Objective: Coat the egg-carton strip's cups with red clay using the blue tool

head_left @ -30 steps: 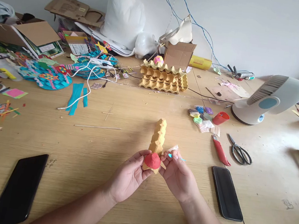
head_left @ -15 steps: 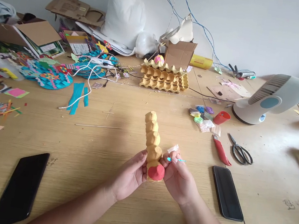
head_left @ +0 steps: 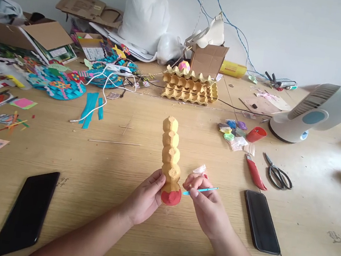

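Egg-carton strip (head_left: 171, 156), head view: held over the wooden table (head_left: 113, 166), in front of the person, domed cups in a row pointing away. The cup at the near end wore a red coating (head_left: 171, 197), apparently modelling clay. Whether the far end touched the table could not be told.

Left hand (head_left: 143, 199): thumb and fingers clamped on the strip's left side, next to the red cup. Right hand (head_left: 210, 206): thumb and fingers pinched together on a blue modelling tool (head_left: 201, 191), its tip just beside the coating; contact unclear. A clear plastic wrapper (head_left: 199, 169) showed beyond the knuckles.

Risks, as judged: too hard a left squeeze could have dented the pulp; a twist from that one-sided hold could have creased the strip between cups; a tool slip could have gouged the coating or lifted its edge.
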`<state>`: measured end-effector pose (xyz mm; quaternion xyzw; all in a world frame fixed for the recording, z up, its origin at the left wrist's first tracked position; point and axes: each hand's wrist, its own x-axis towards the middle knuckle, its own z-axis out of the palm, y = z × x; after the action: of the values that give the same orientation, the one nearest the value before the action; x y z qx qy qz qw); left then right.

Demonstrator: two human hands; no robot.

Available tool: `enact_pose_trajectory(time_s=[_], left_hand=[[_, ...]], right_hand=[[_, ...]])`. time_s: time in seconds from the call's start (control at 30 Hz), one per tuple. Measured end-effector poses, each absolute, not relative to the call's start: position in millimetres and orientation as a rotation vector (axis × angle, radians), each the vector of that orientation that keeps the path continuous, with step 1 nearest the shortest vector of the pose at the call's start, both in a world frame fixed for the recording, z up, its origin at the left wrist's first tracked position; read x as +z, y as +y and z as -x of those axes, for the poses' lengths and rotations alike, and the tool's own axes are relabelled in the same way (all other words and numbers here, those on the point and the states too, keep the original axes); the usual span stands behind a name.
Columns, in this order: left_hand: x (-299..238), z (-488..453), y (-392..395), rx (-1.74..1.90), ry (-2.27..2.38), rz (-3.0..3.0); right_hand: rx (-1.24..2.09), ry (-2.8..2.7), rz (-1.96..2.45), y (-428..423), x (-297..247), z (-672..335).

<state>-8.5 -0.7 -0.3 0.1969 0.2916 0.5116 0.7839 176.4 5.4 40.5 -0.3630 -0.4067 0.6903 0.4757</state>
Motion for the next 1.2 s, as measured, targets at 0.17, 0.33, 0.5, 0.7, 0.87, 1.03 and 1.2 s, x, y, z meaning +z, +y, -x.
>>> enact_pose_trajectory(time_s=[0.17, 0.33, 0.5, 0.7, 0.87, 1.03, 1.2], left_hand=[[-2.0, 11.2, -3.3, 1.085, 0.541, -0.408], [1.5, 14.0, -5.0, 1.068, 0.452, -0.417], [5.7, 16.1, -5.8, 1.054, 0.416, -0.442], [7.0, 16.7, -6.9, 1.025, 0.356, -0.479], [5.3, 17.3, -8.3, 1.029, 0.371, -0.496], [9.6, 15.8, -8.3, 1.015, 0.390, -0.516], [11.1, 14.8, -8.6, 1.004, 0.397, -0.515]], right_hand=[[1.745, -1.034, 0.938, 2.3, 35.9, -171.6], [1.829, -0.948, 0.907, 1.8, 36.8, -170.4], [1.852, -0.907, 0.879, 2.8, 36.6, -170.9], [1.901, -0.907, 0.837, 1.1, 34.0, -168.1], [1.907, -0.923, 0.832, 0.3, 33.0, -168.8], [1.875, -0.991, 0.856, 0.7, 33.2, -170.0], [1.877, -0.991, 0.845, 2.0, 31.9, -170.4]])
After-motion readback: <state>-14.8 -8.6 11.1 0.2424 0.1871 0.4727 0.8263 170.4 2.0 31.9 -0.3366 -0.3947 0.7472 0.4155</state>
